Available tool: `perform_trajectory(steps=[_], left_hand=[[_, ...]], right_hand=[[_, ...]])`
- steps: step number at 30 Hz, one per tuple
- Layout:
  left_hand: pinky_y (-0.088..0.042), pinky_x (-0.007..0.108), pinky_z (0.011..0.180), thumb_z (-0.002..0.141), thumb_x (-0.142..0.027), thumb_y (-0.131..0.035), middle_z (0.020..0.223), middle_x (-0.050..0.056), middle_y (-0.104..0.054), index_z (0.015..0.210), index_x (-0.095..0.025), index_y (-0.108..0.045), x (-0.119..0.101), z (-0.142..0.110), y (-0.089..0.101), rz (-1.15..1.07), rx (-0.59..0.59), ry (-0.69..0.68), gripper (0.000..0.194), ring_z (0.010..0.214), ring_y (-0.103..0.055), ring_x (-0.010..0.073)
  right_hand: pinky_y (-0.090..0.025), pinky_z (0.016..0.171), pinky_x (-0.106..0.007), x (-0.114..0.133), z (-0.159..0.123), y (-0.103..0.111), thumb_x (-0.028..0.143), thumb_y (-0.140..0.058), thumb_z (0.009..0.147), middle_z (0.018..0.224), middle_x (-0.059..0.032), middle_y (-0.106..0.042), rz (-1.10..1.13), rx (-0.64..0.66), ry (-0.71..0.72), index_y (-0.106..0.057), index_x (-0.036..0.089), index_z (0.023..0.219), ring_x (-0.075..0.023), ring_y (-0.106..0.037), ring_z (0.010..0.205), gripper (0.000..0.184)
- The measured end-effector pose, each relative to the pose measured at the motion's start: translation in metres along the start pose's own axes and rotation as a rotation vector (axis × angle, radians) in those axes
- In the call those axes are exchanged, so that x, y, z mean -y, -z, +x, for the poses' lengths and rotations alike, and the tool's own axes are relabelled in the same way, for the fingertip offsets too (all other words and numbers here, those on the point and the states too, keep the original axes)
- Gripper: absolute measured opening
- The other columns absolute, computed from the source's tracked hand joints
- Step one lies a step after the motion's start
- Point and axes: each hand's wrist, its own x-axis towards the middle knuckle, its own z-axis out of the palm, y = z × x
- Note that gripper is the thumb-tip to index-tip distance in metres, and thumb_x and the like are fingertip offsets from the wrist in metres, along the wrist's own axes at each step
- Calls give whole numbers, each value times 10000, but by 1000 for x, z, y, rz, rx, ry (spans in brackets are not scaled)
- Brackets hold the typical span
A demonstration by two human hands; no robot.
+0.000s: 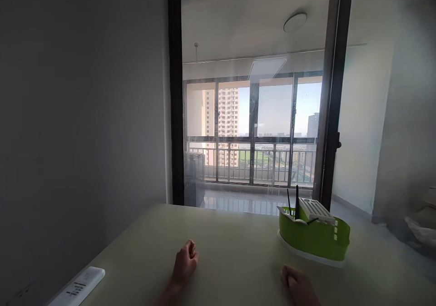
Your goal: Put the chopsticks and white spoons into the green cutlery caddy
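My left hand rests on the pale green table with its fingers curled into a loose fist; nothing shows in it. My right hand lies on the table near the bottom edge, fingers folded under, nothing visible in it. Just beyond my right hand stands a green basket on a white base, holding a white slatted piece and two dark sticks. A white remote control lies at the table's left front corner, well left of my left hand.
A grey wall runs along the left. Behind the table a dark-framed glass sliding door looks onto a balcony with a railing and tall buildings. Blurred objects sit on the floor at the far right.
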Motion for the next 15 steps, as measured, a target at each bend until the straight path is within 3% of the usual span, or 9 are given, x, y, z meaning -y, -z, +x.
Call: perform_trajectory(steps=[6, 11, 15], left_hand=[[-182, 221, 497, 620, -433, -648, 589, -84, -131, 590, -242, -181, -9, 2, 2, -181, 99, 80, 505, 519, -170, 72], [-125, 227, 420, 645, -683, -680, 544, -116, -87, 643, -259, -152, -21, -5, 2, -290, 187, 171, 676, 433, -100, 53], [-93, 228, 405, 594, -761, -731, 515, -137, -98, 638, -261, -171, -32, -13, 4, -461, 330, 238, 752, 424, -65, 35]], right_hand=[[-296, 586, -312, 2, -1, 3, 422, -356, 582, 525, 27, -355, 80, -27, -41, -341, 262, 547, -163, -378, 573, 164], [-295, 596, -317, 6, -4, 6, 416, -341, 565, 532, 28, -351, 114, -44, -48, -352, 259, 543, -162, -370, 583, 159], [-283, 579, -311, 6, -6, 8, 409, -337, 548, 531, 38, -324, 151, -21, -55, -351, 260, 531, -148, -338, 565, 151]])
